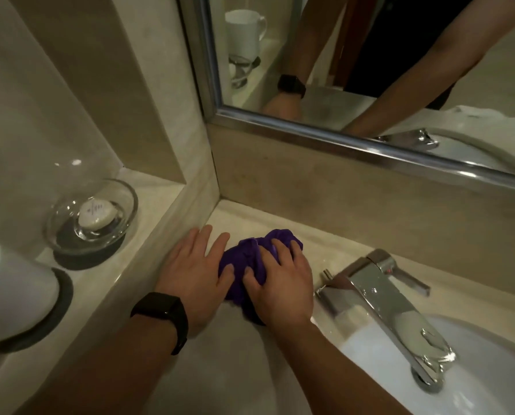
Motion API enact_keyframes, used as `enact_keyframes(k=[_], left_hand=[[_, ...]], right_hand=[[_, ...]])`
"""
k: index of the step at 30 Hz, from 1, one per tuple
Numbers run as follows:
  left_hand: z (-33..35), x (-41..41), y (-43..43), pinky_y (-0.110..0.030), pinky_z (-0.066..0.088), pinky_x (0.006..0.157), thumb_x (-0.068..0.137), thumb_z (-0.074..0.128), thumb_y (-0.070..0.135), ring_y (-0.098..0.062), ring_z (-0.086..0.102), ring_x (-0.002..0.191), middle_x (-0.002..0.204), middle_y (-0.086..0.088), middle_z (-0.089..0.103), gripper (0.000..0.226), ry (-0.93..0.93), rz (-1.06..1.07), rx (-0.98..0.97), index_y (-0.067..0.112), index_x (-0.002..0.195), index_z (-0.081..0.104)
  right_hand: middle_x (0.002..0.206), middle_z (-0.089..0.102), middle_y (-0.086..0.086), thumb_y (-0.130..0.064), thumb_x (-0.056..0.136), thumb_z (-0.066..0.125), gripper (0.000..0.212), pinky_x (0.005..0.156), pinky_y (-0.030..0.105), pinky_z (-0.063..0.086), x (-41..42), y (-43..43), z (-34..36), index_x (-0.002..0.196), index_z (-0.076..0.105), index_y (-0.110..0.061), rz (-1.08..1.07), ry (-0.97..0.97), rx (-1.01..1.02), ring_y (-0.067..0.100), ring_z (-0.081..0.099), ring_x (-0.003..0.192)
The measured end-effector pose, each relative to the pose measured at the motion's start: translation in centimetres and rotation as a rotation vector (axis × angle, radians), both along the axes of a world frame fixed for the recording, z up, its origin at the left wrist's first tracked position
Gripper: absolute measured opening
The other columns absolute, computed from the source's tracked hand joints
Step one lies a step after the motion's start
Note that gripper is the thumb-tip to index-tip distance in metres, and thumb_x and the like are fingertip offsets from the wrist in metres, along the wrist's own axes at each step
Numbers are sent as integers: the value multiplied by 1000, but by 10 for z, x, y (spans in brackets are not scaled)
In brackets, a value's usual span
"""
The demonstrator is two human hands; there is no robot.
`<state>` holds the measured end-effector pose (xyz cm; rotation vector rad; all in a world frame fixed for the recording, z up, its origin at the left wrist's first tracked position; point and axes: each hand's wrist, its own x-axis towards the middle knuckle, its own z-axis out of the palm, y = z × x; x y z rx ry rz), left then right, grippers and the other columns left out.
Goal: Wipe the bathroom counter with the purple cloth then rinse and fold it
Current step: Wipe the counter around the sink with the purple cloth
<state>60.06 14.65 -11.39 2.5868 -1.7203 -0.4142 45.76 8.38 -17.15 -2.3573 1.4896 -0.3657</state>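
Gripping hand: the right hand (280, 280) lies on top of the purple cloth (250, 250), its fingers bent over the mound and its thumb tucked into the folds, so that fabric bunches between them.
Flat hand: the left hand (196, 271) is spread with straight fingers on the counter (325, 235); its thumb and first finger touch the cloth's left edge, and it holds nothing.
Cloth place: on the counter near the back-left corner, between the raised ledge (148, 211) and the faucet (379, 295), clear of the sink (490, 369).
Cloth shape: crumpled into a lump, not laid flat.
Cloth axis: the lump is longest from the right wrist toward the back wall, leaning a little to the right; its far end pokes out beyond the fingertips.
Writing: the soap (96, 214) bears a faint grey printed mark, too small to read.
Faucet marks: no brand can be made out on the chrome; a small red dot shows on the lever.
Wrist: a black band (163, 319) sits on the left wrist, its face dark.
Ledge items: the soap rests in a glass dish (124, 205) on a dark coaster; a white mug (16, 295) stands on a second coaster nearer the camera.
Mirror: the mirror (370, 85) reflects both forearms, the band and the mug.
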Motion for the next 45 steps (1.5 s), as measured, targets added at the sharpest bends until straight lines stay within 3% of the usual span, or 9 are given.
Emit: enact_keyframes(k=[12, 20, 24, 27, 31, 34, 38, 41, 45], left_hand=[[6, 14, -13, -30, 7, 120, 98, 24, 52, -15, 6, 150, 164, 2, 0, 65, 47, 31, -103, 31, 155, 1], [11, 15, -19, -35, 13, 120, 99, 27, 53, -17, 8, 150, 164, 1, 1, 63, 125, 59, -36, 31, 155, 10], [21, 19, -20, -38, 13, 120, 99, 25, 56, -17, 2, 151, 164, 4, -6, 63, 179, 74, 60, 33, 155, 8], [29, 14, -24, -41, 9, 120, 98, 24, 59, -20, -2, 151, 164, 2, -9, 65, 135, 73, 149, 35, 155, 3], [33, -3, -35, -45, 8, 121, 97, 24, 58, -25, -4, 151, 165, -3, -6, 68, 23, -121, 175, 32, 156, 1], [34, -5, -50, -43, 16, 120, 96, 29, 56, -26, 5, 150, 164, -5, 1, 69, 9, -219, 171, 29, 155, 4], [23, -14, -65, -41, 34, 110, 84, 53, 58, -25, 25, 141, 158, -3, 14, 87, 92, -262, 198, 30, 153, 6], [10, -29, -76, -43, 42, 104, 78, 62, 56, -28, 33, 136, 155, -3, 18, 96, 124, -225, 264, 31, 152, 6], [0, -41, -86, -36, 50, 93, 80, 68, 40, -25, 51, 115, 140, -3, 35, 69, 219, -156, 139, 30, 138, 32]], right_hand=[[125, 61, 11, -46, 87, 57, 35, 104, 52, 34, 87, -44, 1, 114, 67, -27, -358, -102, -8, 39, 45, 126], [134, 46, 6, -45, 98, 47, 34, 94, 48, 36, 50, -59, 35, 128, 52, -28, -51, 176, 131, 34, 39, 124], [136, 49, 4, -37, 99, 50, 35, 101, 49, 35, 32, -74, 61, 133, 51, -31, 18, 364, 184, 34, 43, 126], [135, 53, 2, -36, 99, 51, 36, 98, 46, 35, 23, -86, 77, 134, 53, -32, 1, 487, 217, 32, 47, 125], [131, 56, 4, -52, 96, 52, 44, 98, 45, 41, 17, -93, 93, 135, 50, -30, 146, 584, 285, 32, 54, 120], [132, 55, 8, -62, 88, 59, 68, 96, 40, 48, 5, -107, 109, 143, 41, -25, 345, 631, 312, 32, 56, 117], [140, 45, 3, -52, 75, 80, 102, 99, 39, 46, -13, -125, 124, 156, 20, -36, 564, 688, 327, 30, 51, 125], [135, 51, 6, -42, 77, 82, 91, 88, 32, 42, -13, -132, 116, 152, 32, -36, 668, 707, 301, 29, 53, 121], [118, 60, 4, -30, 78, 81, 71, 75, 32, 42, -14, -142, 111, 140, 47, -30, 705, 669, 280, 25, 58, 101]])
